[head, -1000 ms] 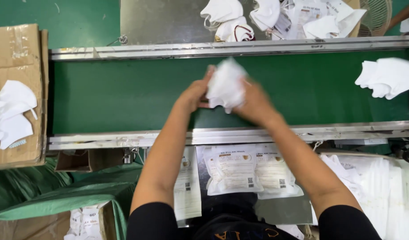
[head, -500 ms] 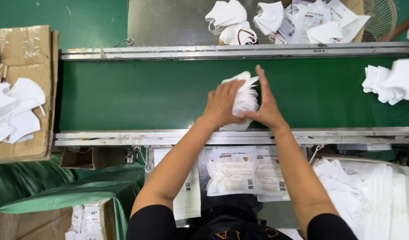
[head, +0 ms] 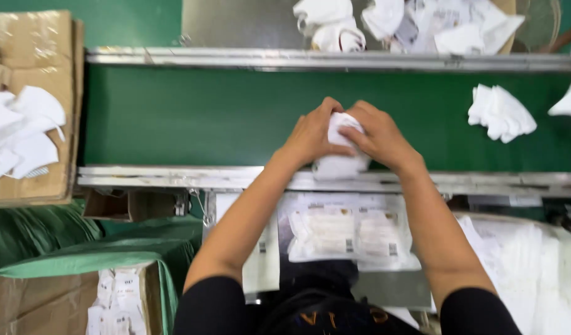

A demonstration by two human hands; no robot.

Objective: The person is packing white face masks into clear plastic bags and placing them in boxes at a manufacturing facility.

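**Squaring up the mask stack at the belt's near edge**

You are pressing a small stack of white masks [head: 341,152] together between both hands, right where the green belt [head: 192,118] meets its near metal rail [head: 174,178]. The bottom of the stack is resting on that rail; the top is poking up between your fingers. By the look of it, you are in the gathering and evening-up step: the stack is collected but not yet moved anywhere.

Your left hand [head: 310,133] is wrapping the stack's left side, fingers curled over the top and closed against it. Your right hand [head: 378,136] is doing the same from the right, fingers bent down over the front face. Both grips are closed on the stack, and the fingertips of the two hands are nearly meeting across it.

The next move is likely calling for a firm, even squeeze so that no mask slips out as you lift. Printed pouches [head: 347,232] are lying just below the rail, right in front of you, near at hand for the stack.

Farther right on the belt, another mask bundle [head: 499,111] is lying well apart from your hands. A cardboard box [head: 43,68] holding loose masks is sitting off the belt's left end.
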